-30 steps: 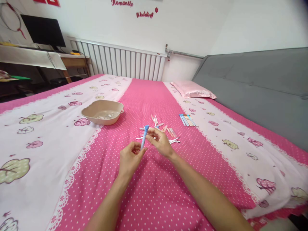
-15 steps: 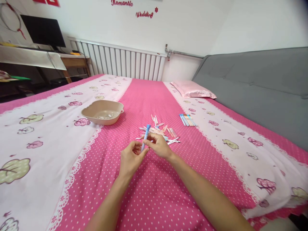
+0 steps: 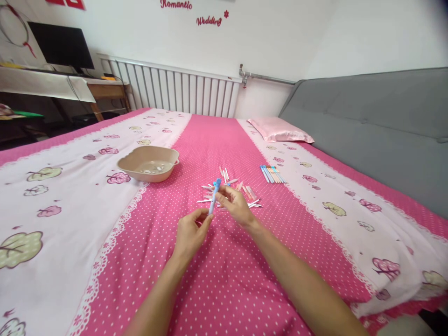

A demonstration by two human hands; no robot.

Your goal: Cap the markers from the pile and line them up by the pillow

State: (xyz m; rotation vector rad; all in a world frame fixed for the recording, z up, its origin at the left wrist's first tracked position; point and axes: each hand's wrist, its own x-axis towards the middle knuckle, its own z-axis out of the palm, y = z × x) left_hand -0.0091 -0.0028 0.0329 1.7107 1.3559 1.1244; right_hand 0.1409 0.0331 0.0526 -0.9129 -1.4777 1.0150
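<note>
Left hand (image 3: 191, 232): grip closed, thumb and fingers pinching the lower end of the blue pen (image 3: 213, 203).
Right hand (image 3: 238, 205): grip closed on the same pen higher up, thumb against the barrel just below the topper.
Blue pen: raised over the pink bedspread (image 3: 224, 280), held between our two hands, leaning slightly right at its top. Topper is on; we cannot tell whether the inside is filled. We judge this one part-way through.
Loose parts: scattered just beyond our hands, partly hidden by them. We see pinkish barrels (image 3: 251, 192) and thin white rods (image 3: 254, 204) lying apart. By our reading, much is left here; too jumbled to count.
Pen row (image 3: 273, 174): right of the scatter, side by side, toppers at the far end, blue at left, peach toward right. These look complete, so we log them as done.
Beige basin (image 3: 154, 177): off to the left, well apart from the row, with small pale pieces (image 3: 160, 169) on its bottom. We take these as unused; too small to identify.
</note>
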